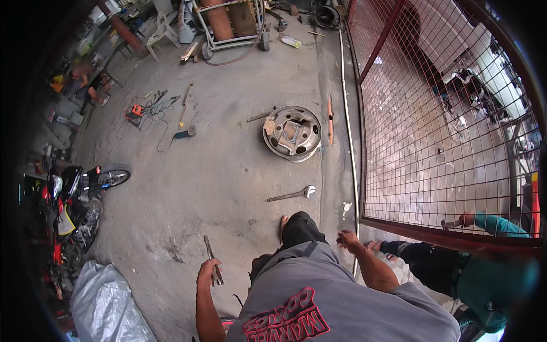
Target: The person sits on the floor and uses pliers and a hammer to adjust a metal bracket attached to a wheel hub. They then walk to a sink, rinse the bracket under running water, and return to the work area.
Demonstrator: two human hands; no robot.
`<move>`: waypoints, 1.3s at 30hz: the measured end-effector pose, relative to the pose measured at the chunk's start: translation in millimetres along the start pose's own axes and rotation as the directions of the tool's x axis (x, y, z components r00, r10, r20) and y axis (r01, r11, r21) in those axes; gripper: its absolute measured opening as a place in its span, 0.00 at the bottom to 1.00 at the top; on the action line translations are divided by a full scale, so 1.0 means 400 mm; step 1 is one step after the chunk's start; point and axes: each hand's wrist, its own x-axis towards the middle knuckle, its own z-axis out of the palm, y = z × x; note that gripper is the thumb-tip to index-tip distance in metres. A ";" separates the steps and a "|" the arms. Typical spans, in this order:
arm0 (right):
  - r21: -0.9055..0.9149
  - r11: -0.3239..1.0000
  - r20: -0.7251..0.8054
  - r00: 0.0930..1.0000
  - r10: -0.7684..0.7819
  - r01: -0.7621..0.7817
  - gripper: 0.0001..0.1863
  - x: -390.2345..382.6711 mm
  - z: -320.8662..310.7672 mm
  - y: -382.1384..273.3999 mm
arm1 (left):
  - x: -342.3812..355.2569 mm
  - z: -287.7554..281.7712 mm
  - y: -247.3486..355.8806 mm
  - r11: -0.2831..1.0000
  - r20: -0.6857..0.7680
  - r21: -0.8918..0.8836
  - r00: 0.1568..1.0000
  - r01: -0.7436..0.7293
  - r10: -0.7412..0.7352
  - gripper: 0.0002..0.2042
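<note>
Gripping a pair of pliers (213,261) in my left hand (208,272), fingers clenched round the handles, jaws pointing away from me over the concrete floor (188,188). Pliers sit low-left in view, just beside my left knee. Right hand (348,240) is out to my right w/ fingers loose & spread, holding nothing, near the bottom rail of the red mesh gate (433,142).

Ahead of me, lying flat on the floor: an adjustable wrench (292,194), well apart from both hands. Further out, a steel wheel rim (292,133) lies on its side, w/ a short bar next to its left edge & an orange-ish strip just right of it. A long thin pipe (348,137) runs along the floor beside the gate base.

Left side: angle grinder (184,134) w/ cable, an orange tool (135,110) amid tangled cords, a hammer-like tool (184,102). Motorbike (74,199) parked at far left, grey tarp (108,302) near my left elbow. Top of view: a cart w/ gas cylinders (231,23), white plastic chair (161,31).

Another person in a teal sleeve (496,225) & dark trousers is crouched behind the gate, lower right; their hand is at the gate's lower rail, what it holds too small to tell.
</note>
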 end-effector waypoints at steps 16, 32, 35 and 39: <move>0.509 0.837 0.262 0.891 -0.371 0.199 0.57 -0.016 0.872 -1.076 | 0.405 0.339 1.310 0.896 0.723 0.365 0.683 -0.253 -0.102 0.10; 0.892 0.387 0.200 0.972 0.126 -0.234 0.54 0.485 1.024 -0.967 | 0.976 0.604 1.172 0.664 0.588 0.732 0.633 -0.153 -0.503 0.11; 0.851 0.491 0.188 0.981 0.050 -0.188 0.42 0.695 0.965 -0.908 | 1.170 0.734 1.161 0.639 0.561 0.757 0.636 -0.136 -0.530 0.15; 0.870 0.454 0.196 0.980 0.038 -0.192 0.57 0.935 0.894 -0.828 | 1.298 0.919 1.154 0.597 0.553 0.769 0.703 -0.226 -0.447 0.19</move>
